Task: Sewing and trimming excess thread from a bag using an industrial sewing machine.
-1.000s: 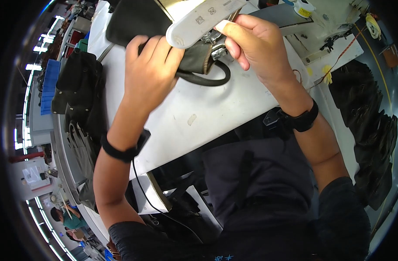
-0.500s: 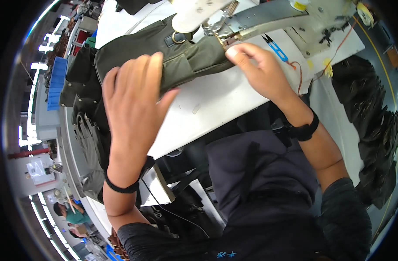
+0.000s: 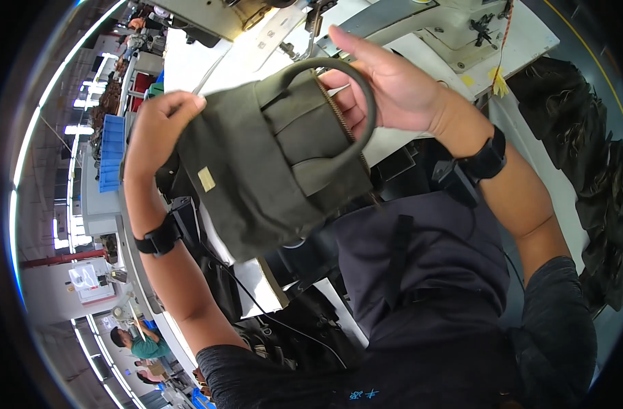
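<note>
An olive fabric bag [image 3: 240, 163] with a looped handle [image 3: 366, 140], a zip along its right edge and a small pale label [image 3: 206, 179] hangs tilted over the table's front edge. My left hand [image 3: 158, 129] is closed on its upper left corner, thumb on top, other fingers mostly hidden. My right hand [image 3: 400, 92] is at the zipped edge, thumb raised and apart, fingers loosely curled behind the handle loop. Beyond the bag is the sewing machine [image 3: 366, 24] with a pale oblong plate [image 3: 270, 41].
The white worktable [image 3: 192, 58] runs behind the bag. Dark olive fabric pieces [image 3: 590, 184] are piled at the right. Blue bins [image 3: 110, 153] stand at the left. A co-worker in green [image 3: 144, 344] is farther off, lower left. A cord [image 3: 257, 307] hangs below the table.
The bag has been turned and drawn toward me, its handle now on top. My left hand moved up to its corner; my right thumb has lifted away from the zip.
</note>
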{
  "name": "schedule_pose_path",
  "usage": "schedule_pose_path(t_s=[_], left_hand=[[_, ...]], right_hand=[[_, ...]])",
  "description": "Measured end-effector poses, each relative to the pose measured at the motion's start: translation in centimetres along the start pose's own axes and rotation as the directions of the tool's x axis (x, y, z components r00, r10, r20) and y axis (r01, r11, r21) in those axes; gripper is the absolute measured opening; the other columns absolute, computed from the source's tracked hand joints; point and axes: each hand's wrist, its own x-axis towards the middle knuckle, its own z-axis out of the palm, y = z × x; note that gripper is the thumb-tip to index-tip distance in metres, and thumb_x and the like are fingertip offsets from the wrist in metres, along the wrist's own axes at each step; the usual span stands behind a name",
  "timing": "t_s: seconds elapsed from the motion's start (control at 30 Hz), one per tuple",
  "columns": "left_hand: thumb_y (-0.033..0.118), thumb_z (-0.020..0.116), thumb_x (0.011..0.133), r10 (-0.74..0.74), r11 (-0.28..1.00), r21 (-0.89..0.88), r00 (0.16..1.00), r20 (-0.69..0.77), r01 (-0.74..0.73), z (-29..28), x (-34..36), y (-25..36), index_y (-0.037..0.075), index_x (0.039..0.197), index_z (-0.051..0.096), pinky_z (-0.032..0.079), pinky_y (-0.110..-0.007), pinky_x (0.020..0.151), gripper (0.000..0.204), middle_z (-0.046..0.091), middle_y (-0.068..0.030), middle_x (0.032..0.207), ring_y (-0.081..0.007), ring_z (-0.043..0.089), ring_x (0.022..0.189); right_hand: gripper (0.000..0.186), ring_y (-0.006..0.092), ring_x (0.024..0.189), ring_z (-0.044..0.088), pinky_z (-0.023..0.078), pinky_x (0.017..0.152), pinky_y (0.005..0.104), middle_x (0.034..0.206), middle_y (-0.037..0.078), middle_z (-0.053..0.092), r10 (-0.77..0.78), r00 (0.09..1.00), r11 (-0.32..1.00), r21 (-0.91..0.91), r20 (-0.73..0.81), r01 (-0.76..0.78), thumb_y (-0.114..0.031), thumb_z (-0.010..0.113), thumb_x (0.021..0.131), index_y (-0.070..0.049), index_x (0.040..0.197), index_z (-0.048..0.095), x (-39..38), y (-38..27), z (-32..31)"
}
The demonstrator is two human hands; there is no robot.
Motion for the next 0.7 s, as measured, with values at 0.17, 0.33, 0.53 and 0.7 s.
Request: schedule_pose_path(t_s=[0.17,0.33,0.53,0.7], left_hand=[[0.023,0.064,0.101,0.064,0.966,-0.258,0.988,0.142,-0.025,8.0,0.3,-4.7,-0.005,0.117,0.069,0.051,-0.030,0.089,0.033,0.074,-0.0104,0.106,-0.0151,0.067,0.097],[0.028,0.066,0.100,0.046,0.923,-0.372,0.990,-0.135,-0.094,13.6,1.5,4.0,-0.006,0.122,0.068,0.052,-0.033,0.093,0.041,0.074,-0.0134,0.105,-0.0217,0.069,0.099],[0.019,0.072,0.096,-0.002,0.769,-0.625,0.976,-0.218,-0.137,15.3,3.4,3.3,-0.007,0.114,0.069,0.052,-0.027,0.089,0.031,0.073,-0.0088,0.101,-0.0115,0.066,0.096],[0.019,0.070,0.099,0.009,0.814,-0.565,0.976,-0.216,-0.132,14.9,2.8,3.7,-0.005,0.113,0.070,0.053,-0.028,0.086,0.028,0.073,-0.0074,0.098,-0.0114,0.066,0.092]], right_hand=[[0.048,0.0139,0.077,0.070,0.058,0.064,0.0278,0.095,0.007,0.070,-0.083,0.945,0.994,0.037,-0.317,0.100,-0.049,0.049,0.107,-0.004,0.120,0.063,0.9,5.6,0.6],[0.033,0.0046,0.071,0.057,0.046,0.063,0.0211,0.081,-0.001,0.064,-0.166,0.774,0.961,0.076,-0.611,0.265,-0.035,0.058,0.107,-0.005,0.108,0.072,2.0,7.8,1.1],[0.031,0.0031,0.078,0.057,0.047,0.068,0.0206,0.090,-0.001,0.065,-0.456,0.744,0.890,-0.217,-0.488,0.402,-0.028,0.060,0.107,0.001,0.104,0.070,3.9,8.0,-0.9],[0.027,0.0020,0.069,0.051,0.045,0.063,0.0202,0.080,-0.004,0.060,-0.330,0.820,0.933,-0.031,-0.468,0.358,-0.025,0.061,0.105,-0.001,0.096,0.069,4.4,7.6,-2.3]])
